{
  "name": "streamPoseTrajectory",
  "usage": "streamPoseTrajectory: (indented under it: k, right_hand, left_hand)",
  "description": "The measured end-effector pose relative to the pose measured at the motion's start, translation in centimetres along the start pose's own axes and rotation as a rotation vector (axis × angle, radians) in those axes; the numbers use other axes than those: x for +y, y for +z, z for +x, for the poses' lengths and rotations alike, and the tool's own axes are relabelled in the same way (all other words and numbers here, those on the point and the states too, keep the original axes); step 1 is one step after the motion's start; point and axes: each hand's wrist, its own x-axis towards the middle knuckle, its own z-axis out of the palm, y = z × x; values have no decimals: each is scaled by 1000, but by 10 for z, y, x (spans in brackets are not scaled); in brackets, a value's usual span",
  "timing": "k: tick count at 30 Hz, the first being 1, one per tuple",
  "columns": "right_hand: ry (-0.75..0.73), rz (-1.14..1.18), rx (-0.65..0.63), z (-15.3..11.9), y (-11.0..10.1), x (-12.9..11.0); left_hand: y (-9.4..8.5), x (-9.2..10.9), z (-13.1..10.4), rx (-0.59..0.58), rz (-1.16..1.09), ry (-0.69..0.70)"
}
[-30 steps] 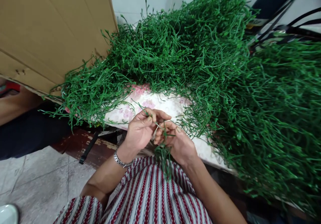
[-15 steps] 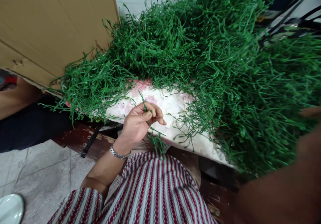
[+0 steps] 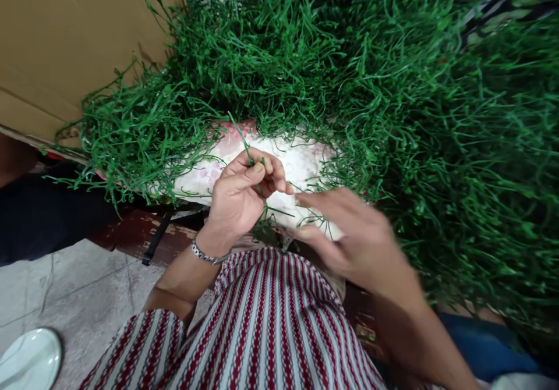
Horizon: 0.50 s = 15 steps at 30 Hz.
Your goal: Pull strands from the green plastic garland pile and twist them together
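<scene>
My left hand [image 3: 242,195], with a metal watch band at the wrist, pinches a thin green plastic-looking plant stem [image 3: 243,139] between thumb and fingers. The stem's upper end points up and away; its lower, branched end [image 3: 279,211] shows below the fingers. From the right comes my right hand [image 3: 345,233], blurred, thumb and forefinger apart near that lower end. I see nothing between those fingers. Both hands are over a white, pink-flowered surface [image 3: 301,163]. Around it lies a large heap of similar green stems [image 3: 279,58].
A cardboard panel [image 3: 87,35] stands at the back left. Dark clothing [image 3: 56,215] of another person shows at the left edge. Below are a reddish-brown worn wooden edge [image 3: 140,230], a dangling black strap [image 3: 157,238] and a pale round object [image 3: 32,358] on the tiled floor.
My right hand has come in from the far right, by the heap, to beside my left hand. The left hand keeps its pinch on the stem. The view has shifted slightly.
</scene>
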Motion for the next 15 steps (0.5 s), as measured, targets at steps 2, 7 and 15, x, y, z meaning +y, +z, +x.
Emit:
streamPoseTrajectory:
  k: [2,7,15]
  right_hand:
    - [-51,3,-105,9,32,-7]
    - [-54,53,-139,11,65,-11]
    - [-77,198,-130,6,51,-6]
  left_hand:
    - [4,-1,-1,-2,3,-11]
    - [-2,-3,0,2,50,61]
    - [-35,7,3,31,34,42]
